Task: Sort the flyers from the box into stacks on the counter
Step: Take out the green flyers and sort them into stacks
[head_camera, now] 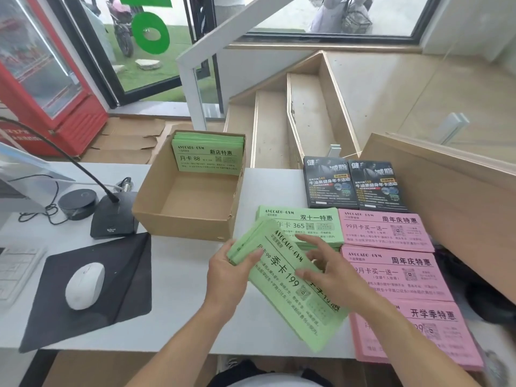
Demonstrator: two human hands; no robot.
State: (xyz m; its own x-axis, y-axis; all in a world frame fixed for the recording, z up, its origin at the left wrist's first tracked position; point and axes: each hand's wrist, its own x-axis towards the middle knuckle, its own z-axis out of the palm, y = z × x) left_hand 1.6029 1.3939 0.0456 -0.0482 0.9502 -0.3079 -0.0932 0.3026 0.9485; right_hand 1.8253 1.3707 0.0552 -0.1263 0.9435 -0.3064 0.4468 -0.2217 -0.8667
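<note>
A tilted bundle of green flyers [282, 280] hangs over the white counter [178, 297]. My left hand [227, 277] grips its upper left end, thumb on top. My right hand [332, 272] lies across the bundle's right side with spread fingers. The cardboard box [184, 219] stands behind, with more green flyers [208, 159] leaning against its far wall. On the counter to the right lie a green stack [315, 222], three pink stacks [382, 230] [402, 275] [435, 331] and two dark flyer stacks [329, 182] [377, 185].
A black mouse pad [117, 269] with a white mouse [85, 284] lies left of my hands. A desk microphone base [114, 216] and a round black puck [78, 203] stand near the box. A wooden panel [446, 196] borders the stacks on the right.
</note>
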